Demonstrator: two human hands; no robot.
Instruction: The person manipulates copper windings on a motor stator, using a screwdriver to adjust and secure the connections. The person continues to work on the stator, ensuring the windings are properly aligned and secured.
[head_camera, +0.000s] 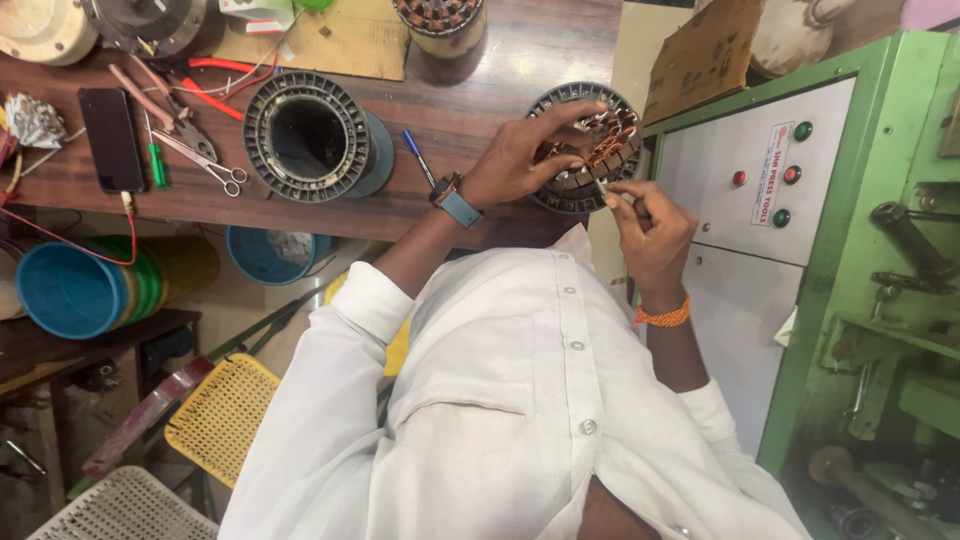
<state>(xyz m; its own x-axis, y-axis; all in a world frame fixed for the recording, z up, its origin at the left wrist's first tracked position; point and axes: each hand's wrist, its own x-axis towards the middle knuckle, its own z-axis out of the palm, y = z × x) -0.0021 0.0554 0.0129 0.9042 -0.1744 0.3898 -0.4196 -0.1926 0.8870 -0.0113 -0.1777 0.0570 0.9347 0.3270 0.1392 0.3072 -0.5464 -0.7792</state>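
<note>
A: Why does the left hand (520, 160) lie over the round grey slotted stator with copper windings (590, 150)?

B: Judging by the pose, to steady it at the edge of the dark wooden bench (470, 110) — fingers spread across the top, touching the coils.

A: And the right hand (645, 225)?

B: Just beside the stator's near rim, fingertips pinched together on something thin — too small to tell.

A: The other ring?

B: An empty grey stator core (308, 135) sits well apart, near scissors (205, 160).

The wound stator (590, 150) sits at the bench (480, 110) edge, under the left hand's fingers (575, 115) — the right hand's fingers (618, 198) touch its near rim. Left of them lies a pen (418, 155), then an empty stator (310, 135), scissors (205, 165) and a phone (110, 138) — right stands a control cabinet (760, 200).
</note>
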